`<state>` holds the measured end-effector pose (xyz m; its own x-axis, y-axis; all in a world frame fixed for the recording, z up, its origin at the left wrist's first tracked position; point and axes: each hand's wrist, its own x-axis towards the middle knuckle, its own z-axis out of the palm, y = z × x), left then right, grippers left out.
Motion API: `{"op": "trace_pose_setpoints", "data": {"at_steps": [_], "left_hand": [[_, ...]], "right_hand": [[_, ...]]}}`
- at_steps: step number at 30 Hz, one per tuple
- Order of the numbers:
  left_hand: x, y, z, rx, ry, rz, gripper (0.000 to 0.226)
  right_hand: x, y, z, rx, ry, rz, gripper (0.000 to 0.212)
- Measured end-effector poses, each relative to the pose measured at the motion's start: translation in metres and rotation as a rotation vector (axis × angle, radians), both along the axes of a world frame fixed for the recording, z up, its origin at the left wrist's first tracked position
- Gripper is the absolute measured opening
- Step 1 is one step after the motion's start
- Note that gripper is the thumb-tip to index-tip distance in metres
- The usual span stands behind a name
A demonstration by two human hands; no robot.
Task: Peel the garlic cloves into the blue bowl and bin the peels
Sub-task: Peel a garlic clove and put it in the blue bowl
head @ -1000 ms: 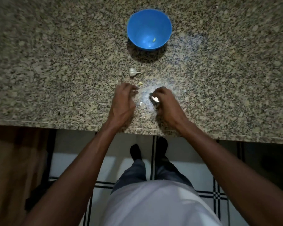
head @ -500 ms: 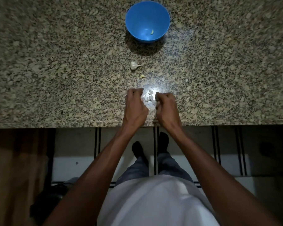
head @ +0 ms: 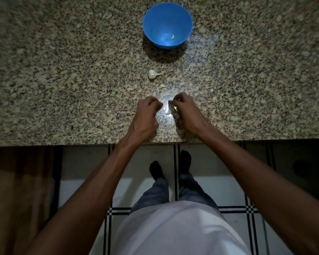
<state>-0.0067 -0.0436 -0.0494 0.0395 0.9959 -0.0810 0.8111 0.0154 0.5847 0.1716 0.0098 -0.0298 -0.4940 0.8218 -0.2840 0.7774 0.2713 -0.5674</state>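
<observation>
Near the speckled granite counter (head: 63,80)'s front edge, the curled left hand (head: 147,115) holds nothing visible while the right hand (head: 187,112) pinches a small, light, papery-skinned white garlic clove (head: 172,109), probably best gripped at its firm ends.

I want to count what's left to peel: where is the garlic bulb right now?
In the head view, the garlic bulb lies on the granite counter, between the blue bowl and both hands, untouched.
</observation>
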Motion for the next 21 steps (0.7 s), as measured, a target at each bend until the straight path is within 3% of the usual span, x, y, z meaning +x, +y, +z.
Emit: {"op": "trace_pose_setpoints", "data": {"at_steps": [3, 6, 9, 11, 14, 19, 21], "left_hand": [[0.002, -0.007, 0.003, 0.053, -0.089, 0.073, 0.051], [-0.002, 0.002, 0.003, 0.015, -0.032, 0.215, 0.065], [0.008, 0.008, 0.005, -0.037, 0.016, 0.083, 0.063], [0.016, 0.007, 0.007, -0.032, -0.031, -0.017, 0.057], [0.016, 0.004, 0.007, 0.002, -0.09, 0.027, 0.056], [0.002, 0.006, 0.004, -0.154, 0.029, -0.045, 0.074], [0.008, 0.005, 0.003, -0.138, 0.051, -0.066, 0.068]], "right_hand": [[0.012, -0.009, 0.002, 0.045, 0.071, -0.084, 0.042], [0.025, -0.012, 0.004, 0.106, 0.028, -0.209, 0.028], [0.014, -0.024, 0.005, 0.077, -0.009, -0.159, 0.022], [0.004, -0.029, 0.005, 0.027, 0.05, -0.127, 0.032], [0.007, -0.024, 0.008, 0.033, 0.083, -0.211, 0.043], [0.015, -0.022, 0.009, 0.014, -0.049, -0.16, 0.026], [0.003, -0.026, 0.007, 0.047, -0.03, -0.118, 0.016]]}}
